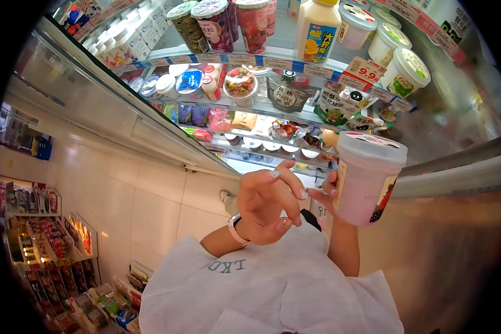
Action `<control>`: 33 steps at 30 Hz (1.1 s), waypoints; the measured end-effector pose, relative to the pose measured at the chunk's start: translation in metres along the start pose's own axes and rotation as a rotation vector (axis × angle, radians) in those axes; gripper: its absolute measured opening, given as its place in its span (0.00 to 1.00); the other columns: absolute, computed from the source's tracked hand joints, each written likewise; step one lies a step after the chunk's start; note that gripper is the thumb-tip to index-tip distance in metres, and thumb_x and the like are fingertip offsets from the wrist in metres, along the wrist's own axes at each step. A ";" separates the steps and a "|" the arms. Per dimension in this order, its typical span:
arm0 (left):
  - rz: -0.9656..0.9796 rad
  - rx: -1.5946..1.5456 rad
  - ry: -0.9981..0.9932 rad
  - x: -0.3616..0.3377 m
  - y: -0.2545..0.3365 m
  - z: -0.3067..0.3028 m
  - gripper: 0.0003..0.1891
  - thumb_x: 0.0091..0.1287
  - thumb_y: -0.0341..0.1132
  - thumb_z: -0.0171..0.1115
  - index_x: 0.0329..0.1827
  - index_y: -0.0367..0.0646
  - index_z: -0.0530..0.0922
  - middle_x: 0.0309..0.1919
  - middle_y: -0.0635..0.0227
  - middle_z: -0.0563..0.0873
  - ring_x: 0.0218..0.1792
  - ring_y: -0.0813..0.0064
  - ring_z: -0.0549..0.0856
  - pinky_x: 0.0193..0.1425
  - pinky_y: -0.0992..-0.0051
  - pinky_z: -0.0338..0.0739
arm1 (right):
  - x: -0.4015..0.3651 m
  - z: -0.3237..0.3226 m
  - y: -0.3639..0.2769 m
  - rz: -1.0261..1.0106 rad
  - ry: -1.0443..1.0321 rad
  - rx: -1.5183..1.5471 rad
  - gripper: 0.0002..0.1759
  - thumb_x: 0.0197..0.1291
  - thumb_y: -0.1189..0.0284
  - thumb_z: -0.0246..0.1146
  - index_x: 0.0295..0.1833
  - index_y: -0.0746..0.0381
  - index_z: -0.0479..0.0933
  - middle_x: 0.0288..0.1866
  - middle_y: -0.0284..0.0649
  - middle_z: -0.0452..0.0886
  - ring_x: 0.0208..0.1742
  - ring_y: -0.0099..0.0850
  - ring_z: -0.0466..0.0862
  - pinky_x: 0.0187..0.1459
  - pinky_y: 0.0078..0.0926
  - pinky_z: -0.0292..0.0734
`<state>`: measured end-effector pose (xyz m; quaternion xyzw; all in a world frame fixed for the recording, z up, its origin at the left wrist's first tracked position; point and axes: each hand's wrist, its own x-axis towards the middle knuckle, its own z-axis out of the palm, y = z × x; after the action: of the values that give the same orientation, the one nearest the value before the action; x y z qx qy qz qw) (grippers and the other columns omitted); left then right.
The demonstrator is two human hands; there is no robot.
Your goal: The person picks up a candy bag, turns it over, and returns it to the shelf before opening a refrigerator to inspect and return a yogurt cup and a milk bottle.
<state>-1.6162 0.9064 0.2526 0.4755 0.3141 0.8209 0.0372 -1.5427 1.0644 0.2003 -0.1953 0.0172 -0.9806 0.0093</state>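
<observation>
My right hand (329, 195) grips a tub of pink yogurt (364, 186) from its left side. The tub has a clear lid, with berries printed on its label. It stands nearly upright in front of the fridge shelves; part of my right hand is hidden behind it. My left hand (267, 203) is just left of it, palm turned up, with fingers loosely bent and apart. Nothing lies in the left hand, and its fingertips come near the right hand's fingers. A band (236, 231) circles the left wrist.
An open fridge door (133, 106) stands at left. Upper shelves hold a yellow-capped bottle (318, 33), fruit cups (214, 25) and white tubs (404, 72). Lower shelves carry pouches (288, 94) and cups. A price tag (366, 70) hangs at the shelf edge. Snack racks (53, 239) stand lower left.
</observation>
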 end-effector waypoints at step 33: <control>-0.128 0.361 0.233 -0.020 0.000 0.014 0.30 0.51 0.22 0.61 0.58 0.39 0.60 0.24 0.69 0.78 0.37 0.76 0.76 0.62 0.68 0.57 | 0.006 -0.016 0.026 0.103 -0.175 0.217 0.50 0.46 0.36 0.55 0.69 0.54 0.49 0.61 0.50 0.61 0.65 0.48 0.62 0.62 0.66 0.42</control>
<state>-1.5939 0.9063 0.2420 0.3556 0.4876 0.7967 -0.0329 -1.5538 1.0385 0.1868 -0.2766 -0.0799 -0.9541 0.0820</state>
